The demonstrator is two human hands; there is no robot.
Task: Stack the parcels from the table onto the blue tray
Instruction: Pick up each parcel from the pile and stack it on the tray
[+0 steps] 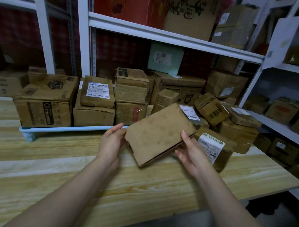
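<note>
I hold a flat brown cardboard parcel point(158, 134) tilted above the wooden table point(53, 159). My left hand point(112, 142) grips its left edge and my right hand point(192, 153) grips its right edge from below. The blue tray point(59, 128) stands on short legs at the back left of the table. Several brown parcels are stacked on it, among them a large printed box point(45, 102) and a labelled one point(98, 92). To the right, a heap of loose parcels point(233, 122) lies on the table, the nearest bearing a white label point(211, 148).
White metal shelving point(168, 36) rises behind the table and along the right side, filled with cardboard boxes. A pale green parcel point(165, 58) leans at the back. The table's front edge runs diagonally near my forearms, and its right end meets the side shelves.
</note>
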